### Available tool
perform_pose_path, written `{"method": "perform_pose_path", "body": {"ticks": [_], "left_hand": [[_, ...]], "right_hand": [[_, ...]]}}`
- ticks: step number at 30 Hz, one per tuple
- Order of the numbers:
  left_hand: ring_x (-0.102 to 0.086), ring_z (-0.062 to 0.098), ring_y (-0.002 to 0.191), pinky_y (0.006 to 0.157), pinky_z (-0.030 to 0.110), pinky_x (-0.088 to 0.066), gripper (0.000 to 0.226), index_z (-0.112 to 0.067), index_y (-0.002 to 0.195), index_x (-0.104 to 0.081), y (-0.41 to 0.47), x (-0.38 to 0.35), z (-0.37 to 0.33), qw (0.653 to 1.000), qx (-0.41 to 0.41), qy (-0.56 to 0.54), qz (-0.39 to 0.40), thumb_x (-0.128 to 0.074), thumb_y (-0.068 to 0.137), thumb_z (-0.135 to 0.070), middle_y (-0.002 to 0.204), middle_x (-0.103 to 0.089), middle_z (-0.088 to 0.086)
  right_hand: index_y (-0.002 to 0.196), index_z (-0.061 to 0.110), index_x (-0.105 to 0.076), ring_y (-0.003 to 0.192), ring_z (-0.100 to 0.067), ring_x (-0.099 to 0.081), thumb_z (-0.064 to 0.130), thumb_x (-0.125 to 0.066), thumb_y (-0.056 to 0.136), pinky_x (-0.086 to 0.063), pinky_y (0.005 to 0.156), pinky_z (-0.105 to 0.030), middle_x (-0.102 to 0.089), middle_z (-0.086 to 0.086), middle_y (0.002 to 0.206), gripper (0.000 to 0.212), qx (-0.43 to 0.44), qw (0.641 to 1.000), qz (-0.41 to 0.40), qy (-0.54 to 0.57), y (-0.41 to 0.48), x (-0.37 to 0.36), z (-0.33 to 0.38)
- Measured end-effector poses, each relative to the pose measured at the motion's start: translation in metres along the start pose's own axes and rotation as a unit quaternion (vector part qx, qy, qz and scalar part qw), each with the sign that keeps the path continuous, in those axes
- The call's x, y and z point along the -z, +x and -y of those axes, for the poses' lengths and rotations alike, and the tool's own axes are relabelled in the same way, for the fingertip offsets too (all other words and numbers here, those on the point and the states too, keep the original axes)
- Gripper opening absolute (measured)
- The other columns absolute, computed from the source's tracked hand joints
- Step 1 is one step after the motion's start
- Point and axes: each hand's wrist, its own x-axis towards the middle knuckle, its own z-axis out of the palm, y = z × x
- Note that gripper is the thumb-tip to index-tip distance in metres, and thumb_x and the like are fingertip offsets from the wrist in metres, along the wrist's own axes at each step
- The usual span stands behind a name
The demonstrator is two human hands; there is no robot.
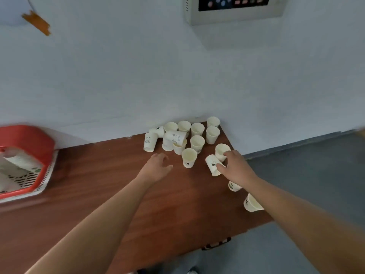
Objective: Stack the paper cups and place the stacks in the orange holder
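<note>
Several white paper cups stand or lie in a cluster at the far right corner of the brown table. My right hand has its fingers around a tipped cup, next to an upright cup. My left hand hovers open over the table, just left of an upright cup, touching nothing. The orange holder sits at the left edge, with stacked cups lying inside. Under my right forearm, two more cups are partly hidden.
A white wall runs behind the table, with a grey panel mounted high up. The table's right edge drops to a grey floor. A white slatted tray lies under the orange holder.
</note>
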Motion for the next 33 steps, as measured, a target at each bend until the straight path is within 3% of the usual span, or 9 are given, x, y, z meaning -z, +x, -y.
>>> {"method": "perform_pose_path", "body": {"ticks": [6,10,13,18,25,29,33], "left_hand": [[-0.058,0.024,0.106,0.081,0.028,-0.04,0.031,-0.014,0.111,-0.06,0.042,-0.061,-0.042,0.998,-0.045,0.011,0.052,-0.066,0.087,-0.032,0.113,-0.058,0.003],[-0.051,0.016,0.111,0.091,0.029,-0.043,0.046,-0.014,0.128,-0.056,0.066,-0.103,-0.069,0.993,-0.088,0.024,0.075,-0.068,0.087,-0.028,0.127,-0.049,0.001],[-0.046,0.021,0.128,0.103,0.033,-0.041,0.057,-0.011,0.137,-0.051,0.084,-0.129,-0.085,0.983,-0.146,0.068,0.093,-0.069,0.083,-0.02,0.14,-0.045,0.004],[-0.042,0.027,0.138,0.112,0.041,-0.04,0.069,-0.011,0.146,-0.043,0.116,-0.16,-0.089,0.953,-0.208,0.197,0.101,-0.067,0.081,-0.007,0.153,-0.04,0.007],[-0.035,0.031,0.142,0.109,0.046,-0.041,0.075,-0.017,0.154,-0.03,0.14,-0.18,-0.073,0.908,-0.256,0.296,0.15,-0.061,0.087,-0.002,0.16,-0.028,0.006],[-0.039,0.031,0.127,0.103,0.042,-0.045,0.082,-0.027,0.157,-0.026,0.144,-0.19,-0.065,0.881,-0.283,0.353,0.136,-0.065,0.087,-0.01,0.145,-0.032,0.012],[-0.042,0.029,0.119,0.099,0.039,-0.045,0.07,-0.023,0.143,-0.045,0.141,-0.192,-0.062,0.862,-0.321,0.374,0.121,-0.076,0.082,-0.032,0.13,-0.041,0.011]], "right_hand": [[0.134,0.011,-0.048,0.117,-0.027,-0.051,0.045,-0.066,0.086,-0.046,0.098,-0.04,-0.048,-0.01,0.131,0.061,-0.075,0.997,0.004,0.027,-0.001,-0.01,-0.069],[0.136,0.012,-0.044,0.123,-0.028,-0.047,0.047,-0.068,0.084,-0.043,0.101,-0.042,-0.044,-0.011,0.133,0.068,-0.128,0.991,0.029,0.034,-0.002,-0.021,-0.104],[0.14,0.014,-0.04,0.127,-0.029,-0.044,0.058,-0.068,0.08,-0.04,0.101,-0.042,-0.042,-0.011,0.138,0.079,-0.17,0.984,0.06,0.015,-0.009,-0.03,-0.127],[0.145,0.012,-0.031,0.13,-0.032,-0.042,0.063,-0.07,0.076,-0.038,0.106,-0.043,-0.036,-0.014,0.143,0.094,-0.23,0.969,0.095,-0.003,-0.024,-0.05,-0.146],[0.144,0.014,-0.029,0.126,-0.034,-0.046,0.045,-0.076,0.073,-0.046,0.101,-0.048,-0.038,-0.012,0.139,0.09,-0.263,0.959,0.103,0.033,-0.044,-0.082,-0.146],[0.141,0.011,-0.034,0.12,-0.034,-0.05,0.037,-0.073,0.078,-0.046,0.096,-0.041,-0.044,-0.013,0.132,0.078,-0.251,0.965,0.071,0.037,-0.045,-0.09,-0.142],[0.146,0.013,-0.03,0.122,-0.031,-0.05,0.04,-0.069,0.083,-0.043,0.094,-0.037,-0.042,-0.011,0.136,0.079,-0.248,0.965,0.081,0.039,-0.045,-0.086,-0.137]]}}
